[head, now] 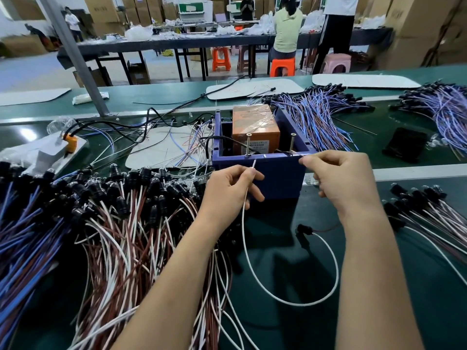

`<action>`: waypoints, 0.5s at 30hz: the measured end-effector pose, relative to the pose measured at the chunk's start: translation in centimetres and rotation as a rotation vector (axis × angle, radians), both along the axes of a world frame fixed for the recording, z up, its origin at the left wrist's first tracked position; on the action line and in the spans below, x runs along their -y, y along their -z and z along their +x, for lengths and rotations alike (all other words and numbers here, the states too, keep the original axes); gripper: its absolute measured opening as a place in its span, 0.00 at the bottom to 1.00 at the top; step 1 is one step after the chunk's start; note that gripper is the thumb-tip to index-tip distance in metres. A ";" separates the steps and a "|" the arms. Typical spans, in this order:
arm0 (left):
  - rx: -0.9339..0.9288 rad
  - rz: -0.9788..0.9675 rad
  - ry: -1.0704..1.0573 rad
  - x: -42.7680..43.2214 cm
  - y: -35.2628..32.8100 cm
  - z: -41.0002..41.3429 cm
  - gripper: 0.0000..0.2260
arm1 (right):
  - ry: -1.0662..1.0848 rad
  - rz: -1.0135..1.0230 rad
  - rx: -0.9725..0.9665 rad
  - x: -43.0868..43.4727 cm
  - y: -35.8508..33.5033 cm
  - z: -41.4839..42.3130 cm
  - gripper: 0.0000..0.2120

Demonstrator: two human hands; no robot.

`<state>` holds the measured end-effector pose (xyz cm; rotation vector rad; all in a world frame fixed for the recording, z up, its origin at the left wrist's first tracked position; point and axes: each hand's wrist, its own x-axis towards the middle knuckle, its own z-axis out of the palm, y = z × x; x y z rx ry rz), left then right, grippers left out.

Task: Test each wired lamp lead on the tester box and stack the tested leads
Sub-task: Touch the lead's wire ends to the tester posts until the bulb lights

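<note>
The blue tester box [278, 178] stands mid-table with an orange block [255, 125] inside and two upright screws [247, 145] at its front rim. My left hand [232, 190] pinches the white wire end [253, 164] of one lamp lead just below the left screw. My right hand [343, 180] pinches the lead's other wire end at the box's front right rim. The lead's white wire [290, 299] loops down to its black lamp holder [303, 229], which hangs between my forearms above the green table.
A big heap of red-and-white leads [131, 223] fills the left, with blue ones [22, 248] beyond it. A smaller stack of leads [429, 210] lies on the right. Purple-wired bundles [321, 114] lie behind the box. A black pouch [404, 145] sits right.
</note>
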<state>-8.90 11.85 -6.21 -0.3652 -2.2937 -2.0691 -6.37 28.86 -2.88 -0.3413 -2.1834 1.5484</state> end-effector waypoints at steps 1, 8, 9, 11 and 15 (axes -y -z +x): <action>-0.005 -0.003 0.027 0.0 0.0 0.1 0.11 | -0.009 -0.021 -0.013 -0.2 -0.1 0.1 0.08; -0.040 0.014 -0.030 0.2 0.1 -0.3 0.11 | 0.016 -0.182 -0.096 -0.6 -0.8 0.4 0.08; -0.044 -0.002 -0.034 0.3 0.2 -0.3 0.11 | 0.012 -0.204 -0.100 -0.5 -0.9 0.4 0.08; -0.046 -0.018 -0.030 0.2 0.3 -0.3 0.11 | 0.002 -0.226 -0.092 -0.4 -0.9 0.4 0.07; -0.031 0.013 -0.025 0.2 0.3 -0.4 0.11 | -0.010 -0.246 -0.070 -0.3 -0.9 0.4 0.09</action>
